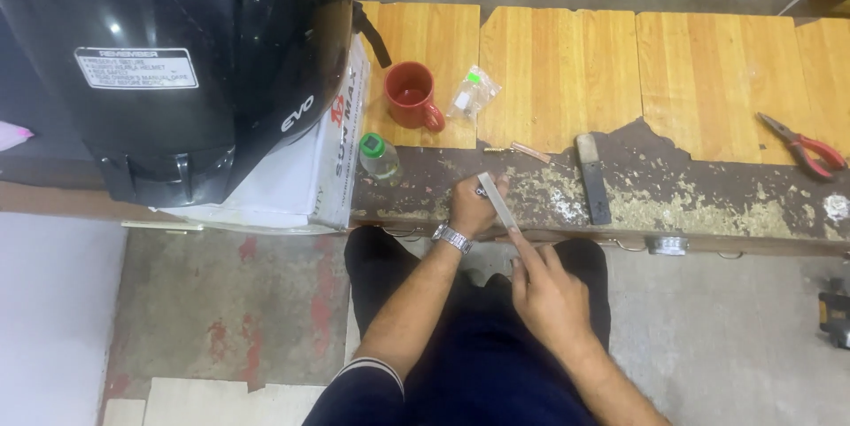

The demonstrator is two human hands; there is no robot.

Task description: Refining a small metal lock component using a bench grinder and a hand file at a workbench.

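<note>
As two hands (474, 205) grip one file (501, 205), one mug (412, 95)

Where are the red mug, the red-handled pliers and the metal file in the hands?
red mug (409, 89), head view, on its rim.
red-handled pliers (813, 150), head view, on a handle.
metal file (498, 205), head view, mid-blade.

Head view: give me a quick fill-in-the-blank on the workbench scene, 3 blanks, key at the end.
1. The left hand wears a metal ____ on its wrist.
2. The right hand holds a flat metal file whose far end meets the ____ hand.
3. The mug on the wooden bench is ____ in colour, like the handles of the pliers.

Missing words: watch; left; red
</note>
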